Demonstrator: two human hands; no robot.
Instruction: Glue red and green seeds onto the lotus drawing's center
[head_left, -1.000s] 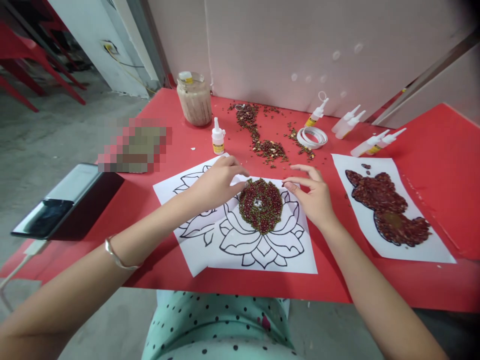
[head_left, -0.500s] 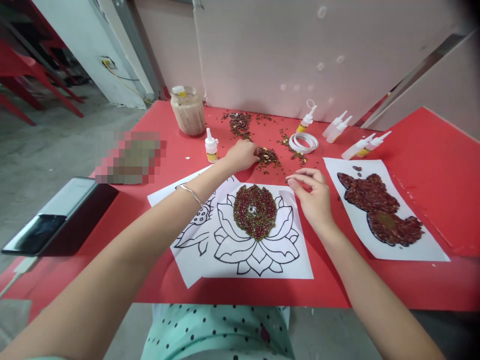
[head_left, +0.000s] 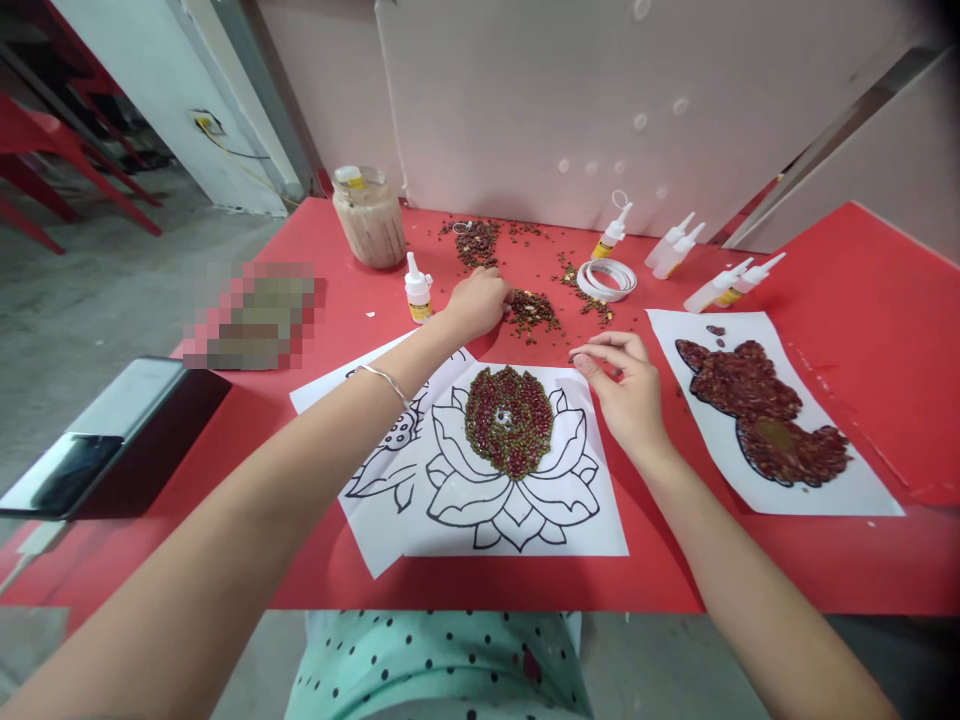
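My left hand (head_left: 480, 301) reaches across the red table with its fingers curled down at the left edge of a small pile of mixed beans (head_left: 534, 312); its fingertips are mostly hidden. Just right of the lotus drawing (head_left: 517, 515), my right hand (head_left: 628, 385) is held in a pinch, with a tiny dark speck at the fingertips too small to name. Green and dark red beans (head_left: 510, 425) cover the flower's central petals, around a small bare spot. Beside my left hand stands a white glue bottle (head_left: 419, 292).
A glass jar (head_left: 371, 222), a second bean pile (head_left: 476, 243), a tape roll (head_left: 606, 280) and several glue bottles (head_left: 705, 290) line the back. A bean-covered picture (head_left: 780, 410) lies right. A phone (head_left: 82, 450) leans at left, near a blurred-out object (head_left: 259, 315).
My left hand has shifted very slightly at the edge of the bean pile. The right hand keeps its pinch in nearly the same place. The whole view has moved a little.
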